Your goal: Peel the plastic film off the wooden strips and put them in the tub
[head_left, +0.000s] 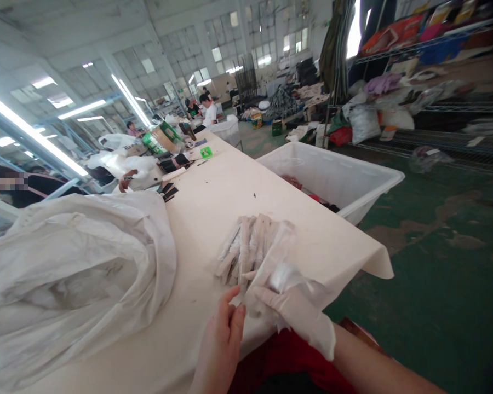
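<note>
On the near part of the white-covered table lies a bundle of beige, flat strips, some of them blurred. A clear plastic bag rests along the right side of the bundle. My right hand, in a white glove, is closed on the bag's near end, and crumpled film shows around the fingers. My left hand is bare and sits just in front of the strips. Its index finger and thumb are apart, with nothing visible between them; the other fingers are partly hidden.
A large white sack covers the table's left side. Beyond it are dark scraps and a small green box. A white plastic bin stands against the right edge. Loaded wire shelves are farther right; people work far off.
</note>
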`<act>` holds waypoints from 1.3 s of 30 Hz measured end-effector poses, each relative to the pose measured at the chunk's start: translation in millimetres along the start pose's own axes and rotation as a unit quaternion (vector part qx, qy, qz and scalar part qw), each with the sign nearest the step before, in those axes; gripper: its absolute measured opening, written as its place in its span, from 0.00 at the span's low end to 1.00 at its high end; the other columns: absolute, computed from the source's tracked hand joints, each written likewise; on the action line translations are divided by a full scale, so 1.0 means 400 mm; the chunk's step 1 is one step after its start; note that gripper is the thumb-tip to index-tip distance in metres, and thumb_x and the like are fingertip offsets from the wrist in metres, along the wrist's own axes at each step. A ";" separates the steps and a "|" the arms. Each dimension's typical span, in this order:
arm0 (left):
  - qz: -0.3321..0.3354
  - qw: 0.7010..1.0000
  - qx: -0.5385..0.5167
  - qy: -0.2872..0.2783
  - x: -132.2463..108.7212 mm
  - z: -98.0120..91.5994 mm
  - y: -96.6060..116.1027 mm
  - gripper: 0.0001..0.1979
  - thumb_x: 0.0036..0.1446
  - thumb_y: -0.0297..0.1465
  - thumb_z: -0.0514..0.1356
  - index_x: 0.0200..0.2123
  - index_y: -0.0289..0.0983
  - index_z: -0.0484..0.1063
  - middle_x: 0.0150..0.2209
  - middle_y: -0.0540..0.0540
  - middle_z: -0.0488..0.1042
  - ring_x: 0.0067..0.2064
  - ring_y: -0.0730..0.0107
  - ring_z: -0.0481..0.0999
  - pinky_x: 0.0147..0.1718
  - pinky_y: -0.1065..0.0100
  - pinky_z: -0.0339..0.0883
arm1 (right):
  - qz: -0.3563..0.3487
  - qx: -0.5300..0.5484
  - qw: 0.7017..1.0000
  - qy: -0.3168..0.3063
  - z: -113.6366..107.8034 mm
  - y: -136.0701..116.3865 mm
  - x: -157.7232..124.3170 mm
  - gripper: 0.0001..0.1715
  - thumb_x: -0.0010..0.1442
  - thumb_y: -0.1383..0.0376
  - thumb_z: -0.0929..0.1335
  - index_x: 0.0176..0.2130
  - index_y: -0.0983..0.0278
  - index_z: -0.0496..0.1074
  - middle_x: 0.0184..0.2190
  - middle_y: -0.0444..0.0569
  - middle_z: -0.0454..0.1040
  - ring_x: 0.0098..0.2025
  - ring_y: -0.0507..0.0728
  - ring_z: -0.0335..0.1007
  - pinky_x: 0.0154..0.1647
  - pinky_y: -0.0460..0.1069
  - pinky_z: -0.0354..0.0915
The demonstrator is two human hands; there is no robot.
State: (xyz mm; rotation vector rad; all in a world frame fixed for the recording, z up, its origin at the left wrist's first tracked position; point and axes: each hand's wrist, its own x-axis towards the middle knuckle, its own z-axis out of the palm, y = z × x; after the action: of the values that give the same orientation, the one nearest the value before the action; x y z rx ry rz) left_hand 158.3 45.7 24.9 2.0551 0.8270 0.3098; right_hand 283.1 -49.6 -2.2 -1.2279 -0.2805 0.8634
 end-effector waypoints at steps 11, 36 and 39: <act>0.004 1.000 0.018 -0.018 0.010 0.009 0.035 0.17 0.59 0.43 0.53 0.28 0.37 0.69 0.23 0.52 0.67 0.27 0.71 0.65 0.27 0.72 0.56 | 0.111 0.261 0.959 0.022 0.011 -0.032 0.008 0.27 0.35 0.46 0.78 0.25 0.65 0.74 0.18 0.45 0.70 0.22 0.54 0.66 0.23 0.49 0.65; 0.150 0.860 0.479 0.086 0.210 0.058 0.148 0.14 0.62 0.34 0.54 0.48 0.36 0.71 0.52 0.38 0.71 0.49 0.53 0.72 0.45 0.57 0.65 | 0.088 0.375 0.923 -0.016 -0.130 -0.100 0.075 0.12 0.57 0.69 0.67 0.41 0.67 0.77 0.44 0.52 0.77 0.44 0.54 0.73 0.49 0.47 0.68; 0.171 0.913 0.367 0.053 0.173 0.053 0.178 0.12 0.62 0.36 0.54 0.40 0.36 0.74 0.45 0.40 0.74 0.46 0.57 0.72 0.46 0.60 0.63 | 0.050 0.343 0.938 -0.027 -0.116 -0.093 0.068 0.15 0.54 0.62 0.71 0.41 0.65 0.78 0.45 0.52 0.77 0.50 0.56 0.71 0.54 0.49 0.64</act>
State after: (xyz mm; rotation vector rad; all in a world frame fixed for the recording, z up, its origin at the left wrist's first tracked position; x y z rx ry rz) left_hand 251.8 49.3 64.1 2.9256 0.7015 0.3359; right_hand 345.4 -65.9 8.4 -0.5694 0.0499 0.9732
